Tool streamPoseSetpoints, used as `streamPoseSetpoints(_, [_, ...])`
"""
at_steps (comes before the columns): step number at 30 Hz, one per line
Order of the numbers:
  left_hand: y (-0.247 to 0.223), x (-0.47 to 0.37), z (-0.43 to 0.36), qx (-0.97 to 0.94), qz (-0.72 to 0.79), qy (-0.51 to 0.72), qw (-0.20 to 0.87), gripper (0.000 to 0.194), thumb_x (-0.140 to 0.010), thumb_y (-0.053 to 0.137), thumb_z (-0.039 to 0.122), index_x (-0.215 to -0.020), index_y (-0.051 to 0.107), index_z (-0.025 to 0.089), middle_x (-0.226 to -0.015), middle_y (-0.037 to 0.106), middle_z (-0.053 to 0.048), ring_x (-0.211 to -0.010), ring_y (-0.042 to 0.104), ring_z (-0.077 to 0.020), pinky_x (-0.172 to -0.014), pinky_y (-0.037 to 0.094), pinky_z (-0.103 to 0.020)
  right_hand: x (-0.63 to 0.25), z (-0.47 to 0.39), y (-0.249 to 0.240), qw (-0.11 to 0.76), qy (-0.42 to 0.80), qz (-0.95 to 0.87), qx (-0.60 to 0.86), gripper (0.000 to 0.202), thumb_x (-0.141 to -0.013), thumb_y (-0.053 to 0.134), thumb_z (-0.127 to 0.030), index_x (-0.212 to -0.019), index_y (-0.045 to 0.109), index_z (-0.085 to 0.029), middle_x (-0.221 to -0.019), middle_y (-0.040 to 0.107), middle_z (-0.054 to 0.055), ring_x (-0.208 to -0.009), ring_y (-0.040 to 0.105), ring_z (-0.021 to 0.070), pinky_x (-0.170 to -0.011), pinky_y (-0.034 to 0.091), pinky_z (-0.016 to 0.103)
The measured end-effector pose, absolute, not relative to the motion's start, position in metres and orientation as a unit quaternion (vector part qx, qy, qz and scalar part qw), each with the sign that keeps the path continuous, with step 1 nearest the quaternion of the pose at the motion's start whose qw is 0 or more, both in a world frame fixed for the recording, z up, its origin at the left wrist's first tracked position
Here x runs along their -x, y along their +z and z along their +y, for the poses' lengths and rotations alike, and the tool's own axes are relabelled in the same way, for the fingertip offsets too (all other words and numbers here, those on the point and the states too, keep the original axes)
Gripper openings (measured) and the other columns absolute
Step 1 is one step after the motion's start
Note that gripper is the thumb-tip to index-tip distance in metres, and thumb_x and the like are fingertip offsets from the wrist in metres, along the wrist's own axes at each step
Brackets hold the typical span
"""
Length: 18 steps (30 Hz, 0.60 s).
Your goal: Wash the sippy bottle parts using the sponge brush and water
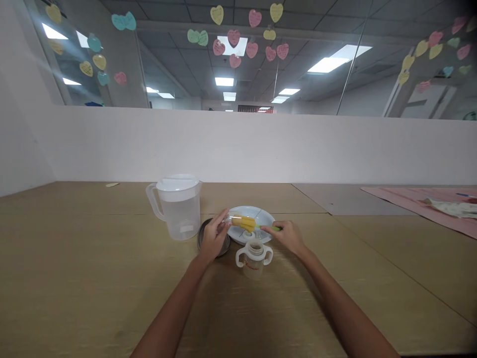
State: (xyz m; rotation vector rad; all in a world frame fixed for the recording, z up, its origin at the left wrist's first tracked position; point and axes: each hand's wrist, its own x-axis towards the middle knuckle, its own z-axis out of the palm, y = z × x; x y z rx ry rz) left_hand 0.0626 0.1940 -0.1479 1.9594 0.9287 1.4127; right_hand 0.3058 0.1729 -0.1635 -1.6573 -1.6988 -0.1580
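Note:
My right hand [286, 234] is closed around the green handle of a bottle brush [243, 223] with a yellow sponge head. The brush lies almost level above a white plate [268, 220]. My left hand [215, 233] grips a clear, cup-like piece [229, 217] at the far end of the sponge. Part of the sponge seems to be inside it, but its exact kind is unclear. Just in front of the plate stands an uncapped baby bottle [254, 258] with two white handles and red print. Small clear parts [257, 233] rest on the plate, partly hidden.
A clear lidded pitcher [182, 211] stands left of my left hand. Partly behind that hand sits a dark round dish [224, 247]. A pink cloth [402, 199] with a whitish cloth [452, 208] on it lies at the far right. A white wall [238, 146] borders the table's back.

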Motion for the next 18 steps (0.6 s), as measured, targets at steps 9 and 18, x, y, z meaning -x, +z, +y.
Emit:
streamPoseSetpoints(9, [-0.1504, -0.0617, 0.1956, -0.721, 0.345, 0.525, 0.291, 0.046, -0.083, 0.051, 0.039, -0.123, 0.052, 0.017, -0.135, 0.047, -0.01, -0.121, 0.048, -0.0214, -0.097, 0.043, -0.033, -0.3089, 0.1737, -0.1633, 0.363, -0.076, -0.666, 0.647, 0.066, -0.073, 0.035, -0.074, -0.042, 0.044, -0.017, -0.041, 0.039, -0.002, -0.045, 0.029, 0.0085, -0.046, 0.019, 0.023])
streamPoseSetpoints(18, [-0.1479, -0.0624, 0.1924, -0.722, 0.342, 0.533, 0.277, 0.047, -0.083, 0.051, 0.039, -0.124, 0.051, 0.016, -0.134, 0.048, -0.01, -0.122, 0.047, -0.0214, -0.099, 0.042, -0.033, -0.3078, 0.1742, -0.1664, 0.38, -0.117, -0.656, 0.641, 0.068, -0.075, 0.033, -0.074, -0.044, 0.048, -0.016, -0.043, 0.043, -0.001, -0.046, 0.027, 0.0085, -0.047, 0.018, 0.025])
